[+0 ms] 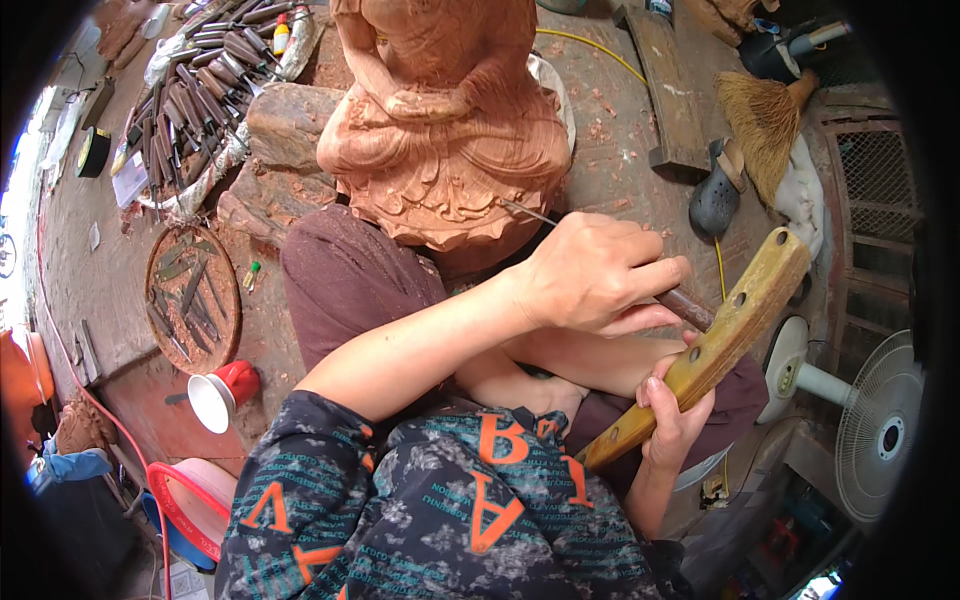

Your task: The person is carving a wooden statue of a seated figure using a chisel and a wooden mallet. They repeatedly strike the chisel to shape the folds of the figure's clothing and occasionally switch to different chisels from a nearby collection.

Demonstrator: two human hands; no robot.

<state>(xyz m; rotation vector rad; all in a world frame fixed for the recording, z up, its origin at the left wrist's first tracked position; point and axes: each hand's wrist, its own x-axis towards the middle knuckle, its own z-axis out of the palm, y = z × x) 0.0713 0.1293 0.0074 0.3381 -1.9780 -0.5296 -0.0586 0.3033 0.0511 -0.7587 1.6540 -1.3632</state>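
Note:
A reddish-brown wooden carving (440,150) of a seated figure with folded hands stands in front of me; its top runs out of the picture. My left hand (605,275) is closed round a carving chisel (688,306), its thin metal tip against the carved folds at the base's right side. The fingers of my right hand (675,415) wrap the lower part of a long yellowish wooden mallet (752,292), a flat bar with several dark round spots. Its side lies at the chisel's handle end; whether they touch, I cannot tell.
At far left, many chisels (185,110) fill a round holder. Nearer lies a round tray (232,285) with blades, beside a red-and-white lamp (213,400). On the right are a wooden plank (672,110), a straw broom (765,130), a dark clog (712,200) and a white fan (880,430).

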